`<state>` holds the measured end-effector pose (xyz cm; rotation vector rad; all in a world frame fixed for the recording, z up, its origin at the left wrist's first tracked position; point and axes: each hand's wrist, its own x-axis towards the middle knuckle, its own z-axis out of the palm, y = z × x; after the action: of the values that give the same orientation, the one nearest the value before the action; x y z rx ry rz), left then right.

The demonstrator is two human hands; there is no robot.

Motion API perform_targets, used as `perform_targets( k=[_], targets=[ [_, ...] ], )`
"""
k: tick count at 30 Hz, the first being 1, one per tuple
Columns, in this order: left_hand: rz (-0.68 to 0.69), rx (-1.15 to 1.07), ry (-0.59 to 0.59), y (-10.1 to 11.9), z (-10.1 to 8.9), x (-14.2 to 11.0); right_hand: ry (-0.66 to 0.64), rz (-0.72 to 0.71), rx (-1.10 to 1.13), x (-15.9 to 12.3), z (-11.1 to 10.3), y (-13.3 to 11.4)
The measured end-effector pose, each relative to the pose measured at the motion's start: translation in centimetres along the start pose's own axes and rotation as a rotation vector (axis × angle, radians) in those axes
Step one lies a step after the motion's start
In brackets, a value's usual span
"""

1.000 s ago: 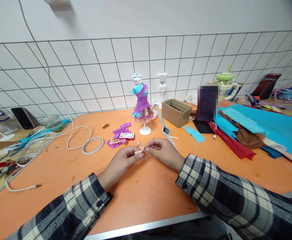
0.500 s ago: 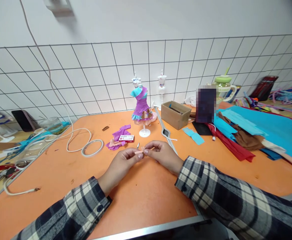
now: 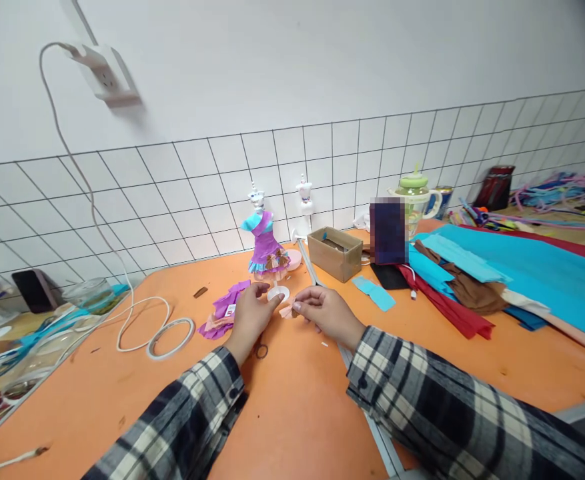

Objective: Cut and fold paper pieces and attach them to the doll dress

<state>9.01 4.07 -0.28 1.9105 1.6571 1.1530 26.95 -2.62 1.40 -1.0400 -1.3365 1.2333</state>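
A small peach crepe-paper bow (image 3: 286, 311) is pinched between the thumb and fingers of my right hand (image 3: 329, 315). My left hand (image 3: 253, 315) is apart from it, thumb and fingers spread with nothing visible between them, close to the white base (image 3: 279, 293) of a miniature dress form. That form wears a purple and blue paper dress (image 3: 265, 247) with small brown and peach bows near its hem. Crumpled purple paper (image 3: 225, 303) lies beside my left hand, which partly hides it and a small box. Below the left wrist, a dark ring-shaped handle (image 3: 261, 351) shows on the table.
A roll of tape (image 3: 171, 339) and a white cable (image 3: 145, 300) lie left. An open cardboard box (image 3: 335, 257), a blue paper strip (image 3: 373, 293) and a blurred-out dark upright object (image 3: 388, 233) are right. Coloured paper sheets (image 3: 527, 257) cover the far right, near a lidded jug (image 3: 415, 200).
My hands have come apart. The left has let go of the peach paper and moved toward the dress form's base; the right keeps the bow. The camera view has tilted up.
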Motion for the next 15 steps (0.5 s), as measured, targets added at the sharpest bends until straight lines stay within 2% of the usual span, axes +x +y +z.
perform_targets(
  k=[3,9,15],
  targets=[
    [0.002,0.026,-0.018,0.3,1.5,1.5,-0.017,-0.043,0.013,0.2,-0.3,-0.1],
    [-0.022,0.126,0.033,0.2,2.9,3.0,-0.012,-0.18,-0.016,1.0,-0.2,0.5],
    [-0.07,0.185,-0.068,0.3,3.9,4.1,0.004,-0.196,-0.03,1.3,0.0,1.6]
  ],
)
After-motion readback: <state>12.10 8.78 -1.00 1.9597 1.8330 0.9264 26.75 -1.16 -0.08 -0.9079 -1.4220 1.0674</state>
